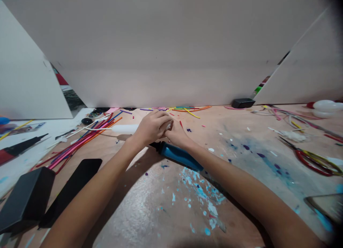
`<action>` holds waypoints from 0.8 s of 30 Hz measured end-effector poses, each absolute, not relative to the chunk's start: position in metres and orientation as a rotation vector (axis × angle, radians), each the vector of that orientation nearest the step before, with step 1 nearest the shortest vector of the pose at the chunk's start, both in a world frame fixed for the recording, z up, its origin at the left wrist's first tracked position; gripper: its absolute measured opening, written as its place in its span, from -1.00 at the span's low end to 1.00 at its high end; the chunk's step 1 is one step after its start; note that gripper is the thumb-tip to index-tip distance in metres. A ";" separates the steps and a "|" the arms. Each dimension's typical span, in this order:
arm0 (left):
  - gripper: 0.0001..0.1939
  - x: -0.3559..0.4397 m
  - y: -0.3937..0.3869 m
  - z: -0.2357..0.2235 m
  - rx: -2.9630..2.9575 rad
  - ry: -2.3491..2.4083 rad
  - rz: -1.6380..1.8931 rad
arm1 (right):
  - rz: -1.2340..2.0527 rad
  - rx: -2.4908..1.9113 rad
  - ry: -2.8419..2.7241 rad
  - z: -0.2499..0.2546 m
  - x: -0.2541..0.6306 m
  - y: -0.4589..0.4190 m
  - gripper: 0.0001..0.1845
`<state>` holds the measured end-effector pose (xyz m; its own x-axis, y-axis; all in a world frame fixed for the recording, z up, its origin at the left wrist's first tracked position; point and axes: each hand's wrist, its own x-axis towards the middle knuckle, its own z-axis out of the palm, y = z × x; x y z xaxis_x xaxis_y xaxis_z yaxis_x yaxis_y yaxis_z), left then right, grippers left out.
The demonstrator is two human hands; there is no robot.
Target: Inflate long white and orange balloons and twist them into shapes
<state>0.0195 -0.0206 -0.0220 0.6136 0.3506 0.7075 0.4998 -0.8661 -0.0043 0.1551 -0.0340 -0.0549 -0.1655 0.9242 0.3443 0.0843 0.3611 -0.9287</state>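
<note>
A long white modelling balloon (124, 128) is partly inflated, its thin limp tail pointing left across a bundle of sticks. Around its right part, my left hand (153, 125) is closed, fingers curled over the top. Pressed against it, my right hand (177, 133) is closed too, pinching the balloon's end. A small white bulge shows between the two hands; the rest there is hidden by the fingers. Just below the hands lies a blue balloon pump (180, 155) with a black nozzle, partly behind my right forearm.
Uninflated coloured balloons (88, 137) lie in a heap at the left. Nearer are a black box (26, 199) and a flat black object (73, 189). Red-and-yellow scissors (316, 162) lie at the right. White panels (160, 69) wall the back; paint stains mark the tabletop (139, 208).
</note>
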 end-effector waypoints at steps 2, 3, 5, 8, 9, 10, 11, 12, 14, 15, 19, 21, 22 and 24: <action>-0.73 0.019 -0.021 -0.022 -2.627 -0.707 -1.071 | 1.034 -0.955 -1.522 -0.054 0.155 -0.034 -0.67; -0.73 0.019 -0.022 -0.022 -2.620 -0.701 -1.060 | 1.060 -0.962 -1.510 -0.054 0.155 -0.034 -0.68; -0.73 0.019 -0.022 -0.022 -2.607 -0.683 -1.036 | 1.083 -0.962 -1.496 -0.054 0.155 -0.034 -0.67; -0.74 0.020 -0.022 -0.022 -2.591 -0.670 -1.018 | 1.077 -0.945 -1.501 -0.053 0.155 -0.034 -0.68; -0.74 0.020 -0.022 -0.023 -2.593 -0.665 -1.018 | 1.071 -0.940 -1.506 -0.052 0.155 -0.035 -0.68; -0.74 0.020 -0.021 -0.023 -2.596 -0.662 -1.019 | 1.069 -0.941 -1.511 -0.052 0.155 -0.035 -0.68; -0.74 0.020 -0.021 -0.024 -2.601 -0.662 -1.021 | 1.070 -0.948 -1.514 -0.051 0.155 -0.035 -0.68; -0.74 0.020 -0.021 -0.024 -2.606 -0.666 -1.021 | 1.071 -0.959 -1.514 -0.050 0.156 -0.036 -0.69; -0.74 0.019 -0.020 -0.025 -2.612 -0.675 -1.025 | 1.075 -0.977 -1.504 -0.048 0.156 -0.037 -0.70; -0.74 0.019 -0.020 -0.025 -2.616 -0.680 -1.027 | 1.076 -0.978 -1.500 -0.047 0.156 -0.037 -0.71; -0.73 0.017 -0.020 -0.024 -2.648 -0.711 -1.029 | 1.117 -0.962 -1.480 -0.048 0.155 -0.037 -0.71; -0.73 0.016 -0.020 -0.024 -2.664 -0.726 -1.033 | 1.182 -0.942 -1.448 -0.050 0.155 -0.035 -0.74; -0.73 0.015 -0.020 -0.024 -2.672 -0.733 -1.036 | 1.220 -0.925 -1.422 -0.052 0.155 -0.034 -0.77; -0.74 0.014 -0.020 -0.024 -2.684 -0.735 -1.042 | 1.287 -0.882 -1.369 -0.055 0.155 -0.031 -0.81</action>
<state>0.0143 -0.0197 -0.0243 0.6346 0.3840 0.6707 0.5029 -0.8641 0.0188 0.1553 -0.0314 -0.0554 -0.2158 0.9584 0.1867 -0.1266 0.1621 -0.9786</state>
